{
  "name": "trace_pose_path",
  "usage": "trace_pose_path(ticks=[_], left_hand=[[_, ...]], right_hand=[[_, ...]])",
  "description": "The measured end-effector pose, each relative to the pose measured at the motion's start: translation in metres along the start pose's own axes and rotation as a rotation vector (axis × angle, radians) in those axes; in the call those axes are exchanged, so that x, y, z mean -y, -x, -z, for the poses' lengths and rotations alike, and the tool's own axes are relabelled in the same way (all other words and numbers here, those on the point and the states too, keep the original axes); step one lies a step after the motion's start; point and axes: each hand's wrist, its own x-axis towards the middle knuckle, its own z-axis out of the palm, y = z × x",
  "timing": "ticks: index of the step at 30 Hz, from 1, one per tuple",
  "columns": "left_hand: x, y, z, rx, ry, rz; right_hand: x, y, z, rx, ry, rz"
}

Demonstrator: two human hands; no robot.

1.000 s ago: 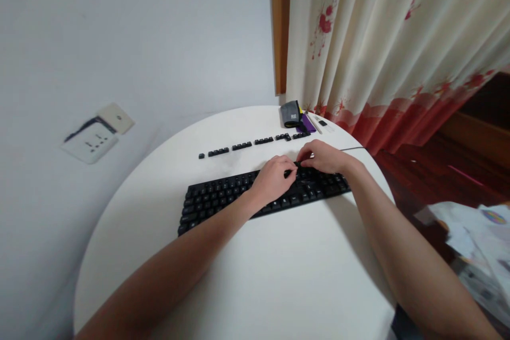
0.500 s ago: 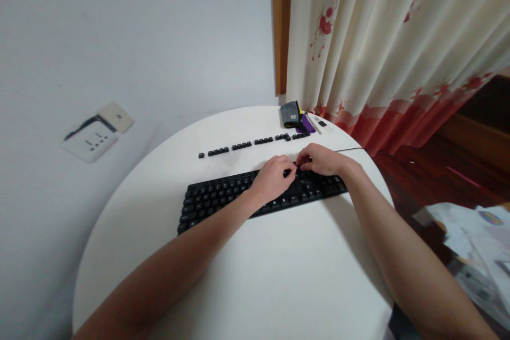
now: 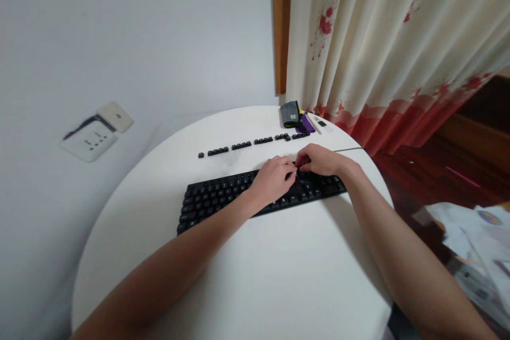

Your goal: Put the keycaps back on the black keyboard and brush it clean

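Observation:
A black keyboard lies across a round white table. My left hand rests on the keys near the keyboard's middle, fingers curled and pinched together at the tips. My right hand sits just to its right over the upper key rows, fingers also curled in a pinch. The fingertips of both hands meet at one spot on the keyboard. What they pinch is too small to make out. Beyond the keyboard, a row of loose black keycaps lies in small groups on the table.
At the table's far edge sit a grey pouch, a purple item and small white pieces. A cable runs off the right edge. A floral curtain hangs behind. A wall socket is on the left; papers lie lower right.
Both hands stay at the same spot on the keyboard, with only small finger shifts. The view has drifted slightly.

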Motion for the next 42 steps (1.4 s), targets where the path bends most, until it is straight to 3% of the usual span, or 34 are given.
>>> trace_pose_path(ticks=[5,14,22,28,42], left_hand=[[-0.001,0.002,0.003,0.044,-0.046,-0.005],[-0.001,0.002,-0.001,-0.021,0.020,0.017],[0.000,0.002,-0.001,-0.003,0.043,-0.002],[0.001,0.002,-0.002,0.003,0.039,0.000],[0.001,0.003,0.000,0.010,0.056,-0.015]], right_hand=[[0.001,0.000,0.000,-0.001,0.005,0.003],[0.005,0.001,0.001,0.000,-0.035,-0.015],[0.001,0.003,0.006,0.023,-0.163,0.054],[-0.008,0.001,0.007,-0.167,-0.088,0.069],[-0.013,-0.003,0.003,-0.069,-0.120,0.045]])
